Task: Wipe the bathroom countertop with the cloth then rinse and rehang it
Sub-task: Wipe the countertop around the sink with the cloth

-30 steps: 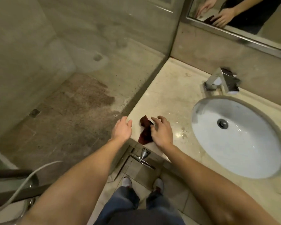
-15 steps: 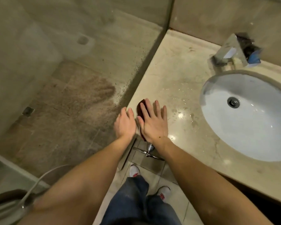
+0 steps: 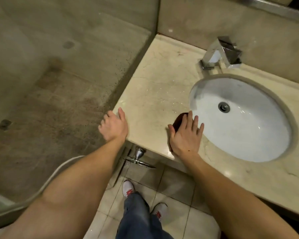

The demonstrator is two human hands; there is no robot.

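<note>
Marble top, live: pressing dark red cloth [image 3: 179,120] onto beige marble countertop [image 3: 155,80] with right hand [image 3: 185,138], fingers straight, just beside white oval sink [image 3: 248,135]; resting left hand [image 3: 114,128], fingers relaxed, on the corner edge

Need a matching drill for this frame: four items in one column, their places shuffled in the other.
Items
1. cloth
2. left hand
3. faucet
4. drain

Places
A. by the back wall, behind the basin
B. on the left front corner of the counter
C. at the bottom of the basin
D. under the right hand, beside the basin rim

Pairs: 1-D, 2-B, 3-A, 4-C
</note>
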